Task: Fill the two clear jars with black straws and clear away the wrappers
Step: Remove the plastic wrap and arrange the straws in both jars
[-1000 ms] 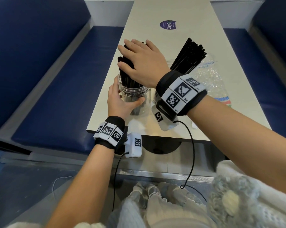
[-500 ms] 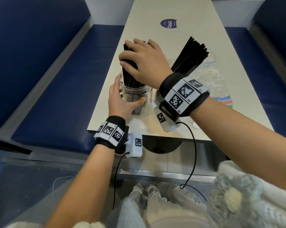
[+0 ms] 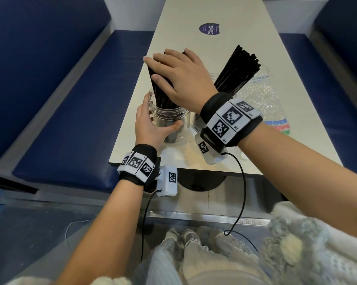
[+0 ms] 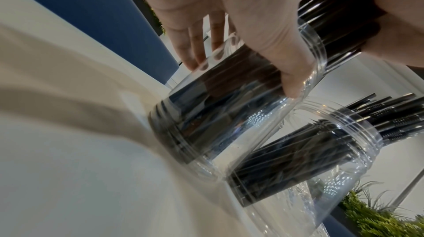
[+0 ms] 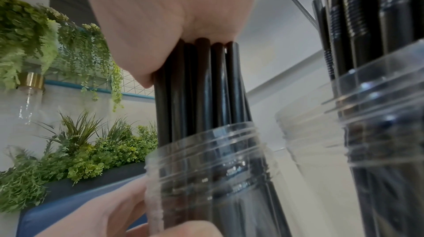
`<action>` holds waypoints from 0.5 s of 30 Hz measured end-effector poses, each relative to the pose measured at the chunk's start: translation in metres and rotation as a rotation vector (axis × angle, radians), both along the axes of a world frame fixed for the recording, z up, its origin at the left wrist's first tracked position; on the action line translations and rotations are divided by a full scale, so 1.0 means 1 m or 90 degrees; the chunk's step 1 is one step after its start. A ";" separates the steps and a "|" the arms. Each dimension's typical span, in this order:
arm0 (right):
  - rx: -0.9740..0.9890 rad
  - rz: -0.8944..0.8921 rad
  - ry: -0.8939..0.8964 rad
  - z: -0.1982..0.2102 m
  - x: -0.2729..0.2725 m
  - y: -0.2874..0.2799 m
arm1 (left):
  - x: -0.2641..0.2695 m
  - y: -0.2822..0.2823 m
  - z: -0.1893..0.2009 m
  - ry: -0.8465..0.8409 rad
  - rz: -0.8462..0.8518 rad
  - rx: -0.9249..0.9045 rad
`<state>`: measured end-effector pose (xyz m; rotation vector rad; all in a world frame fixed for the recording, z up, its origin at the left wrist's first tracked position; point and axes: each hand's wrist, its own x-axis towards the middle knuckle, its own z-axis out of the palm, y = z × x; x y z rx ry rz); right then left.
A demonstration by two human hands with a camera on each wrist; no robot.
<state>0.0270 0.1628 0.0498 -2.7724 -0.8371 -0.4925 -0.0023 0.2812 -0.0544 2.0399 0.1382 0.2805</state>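
Two clear jars stand near the table's front edge. My left hand (image 3: 151,128) grips the left jar (image 3: 174,115), thumb on its near wall and fingers round its far side (image 4: 252,23). A bundle of black straws (image 3: 159,93) stands in that jar and leans to the left. My right hand (image 3: 179,79) holds the bundle at its upper end, thumb in front and fingers over the tops; in the right wrist view the straws (image 5: 201,86) run up into the palm. The right jar (image 3: 196,124), partly behind my right wrist, holds its own slanted straws (image 3: 239,68).
A crumpled clear plastic wrapper (image 3: 261,99) lies on the table (image 3: 296,136) right of the jars. A round dark sticker (image 3: 209,28) is farther back. Blue benches (image 3: 81,99) flank the table on both sides.
My right hand has gone from lying over the straw tops to closing round the bundle, which now leans more to the left. My left hand has stayed on the jar.
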 end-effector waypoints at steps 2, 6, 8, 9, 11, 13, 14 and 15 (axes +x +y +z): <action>-0.009 0.002 0.002 0.001 0.000 0.001 | 0.000 0.000 0.000 0.002 0.001 -0.002; -0.006 -0.004 0.004 0.002 0.001 0.002 | 0.000 -0.001 0.000 0.001 0.001 -0.005; -0.001 -0.007 0.002 0.002 0.001 0.002 | 0.000 0.000 0.000 0.002 0.002 -0.005; -0.001 -0.008 0.001 0.002 0.000 0.002 | 0.000 -0.001 0.000 0.002 0.003 -0.003; -0.005 -0.011 0.003 0.004 0.000 0.003 | 0.001 0.000 0.000 0.005 0.003 0.000; -0.025 -0.014 0.008 0.006 0.001 0.005 | 0.001 0.000 0.001 0.007 0.002 0.001; -0.038 -0.012 0.010 0.007 0.002 0.006 | 0.001 0.000 0.001 0.006 0.002 0.002; -0.048 -0.009 0.014 0.008 0.003 0.007 | 0.001 0.000 0.001 0.005 0.002 0.002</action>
